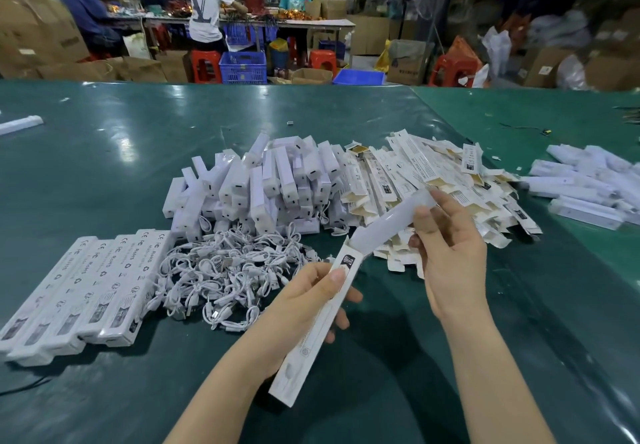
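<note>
the left hand [304,305] is gripping a long narrow white carton [308,350] just above the near part of the green table [104,166], thumb lying across the printed front face and the other fingers curling round from behind. the carton is tilting, its open mouth pointing up and away to the right, its closed end hanging low near the left forearm. a frosted white light bar [388,225] is sitting with its lower end in that mouth, most of its length sticking out. the right hand [450,256] is pinching the bar's far end, with the thumb on the near side and the index fingertip resting on the tip.

to the left of the hands, a row of packed cartons [86,291] is lying side by side, labels showing ce and rohs marks. just beside them a tangle of short white usb cables [225,277] is spreading out, touching a pile of bare light bars [263,184] behind it. right of that pile, a heap of flat unfolded cartons [433,173] is lying behind the right hand. a second heap of white bars [588,187] is lying well apart at the right edge. beyond the table, people are working at a far bench [322,22], with blue crates [242,67] and red stools [206,66] standing on the floor.
</note>
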### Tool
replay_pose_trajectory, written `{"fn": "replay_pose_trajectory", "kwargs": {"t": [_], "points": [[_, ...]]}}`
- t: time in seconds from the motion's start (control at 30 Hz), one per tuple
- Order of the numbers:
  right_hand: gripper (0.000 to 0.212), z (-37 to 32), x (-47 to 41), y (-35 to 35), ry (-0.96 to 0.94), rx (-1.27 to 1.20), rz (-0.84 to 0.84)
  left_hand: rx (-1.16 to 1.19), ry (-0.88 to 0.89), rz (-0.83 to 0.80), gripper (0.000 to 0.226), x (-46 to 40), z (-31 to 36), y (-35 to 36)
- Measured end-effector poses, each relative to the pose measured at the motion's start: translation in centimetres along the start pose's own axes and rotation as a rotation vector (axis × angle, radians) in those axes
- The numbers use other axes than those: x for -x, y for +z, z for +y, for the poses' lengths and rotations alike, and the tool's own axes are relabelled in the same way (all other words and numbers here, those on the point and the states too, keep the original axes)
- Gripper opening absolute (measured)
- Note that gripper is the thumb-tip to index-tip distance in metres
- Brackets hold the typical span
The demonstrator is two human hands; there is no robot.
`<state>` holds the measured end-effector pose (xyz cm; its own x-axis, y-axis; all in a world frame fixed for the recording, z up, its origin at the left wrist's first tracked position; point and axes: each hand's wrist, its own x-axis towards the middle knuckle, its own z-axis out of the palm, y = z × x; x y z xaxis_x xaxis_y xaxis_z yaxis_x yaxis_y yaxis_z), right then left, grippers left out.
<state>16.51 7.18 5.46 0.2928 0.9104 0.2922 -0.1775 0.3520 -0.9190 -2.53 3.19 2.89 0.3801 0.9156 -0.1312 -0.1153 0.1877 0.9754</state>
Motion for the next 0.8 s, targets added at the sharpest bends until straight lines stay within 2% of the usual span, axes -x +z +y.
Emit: {"fn": "replay_pose_trajectory", "kwargs": {"t": [0.1,0.2,0.3,0.47,0.67,0.8], "points": [[0.023,0.1,-0.2,-0.5,0.035,0.035,-0.075,-0.046,-0.04,-0.037,0.045,0.0,-0.2,-0.1],[0.023,0.7,-0.3,-0.6,0.157,0.15,-0.169,-0.078,-0.094,-0.086,0.048,0.0,-0.6,0.1],[0.02,1.7,0.4,0.5,0.27,0.296,-0.3,0.008,-0.112,-0.069,0.047,-0.3,-1.0,0.5],[0.016,2.7,2.0,3.1,0.089,0.677,-0.386,0.025,-0.016,0.118,0.032,-0.6,-1.0,0.2],[0.019,2.7,2.4,3.4,0.137,0.647,-0.397,0.04,0.028,0.113,0.027,-0.6,-1.0,0.6],[0.013,2.4,2.3,3.3,0.084,0.591,-0.332,0.048,0.08,0.157,0.039,-0.8,-0.8,0.6]]}}
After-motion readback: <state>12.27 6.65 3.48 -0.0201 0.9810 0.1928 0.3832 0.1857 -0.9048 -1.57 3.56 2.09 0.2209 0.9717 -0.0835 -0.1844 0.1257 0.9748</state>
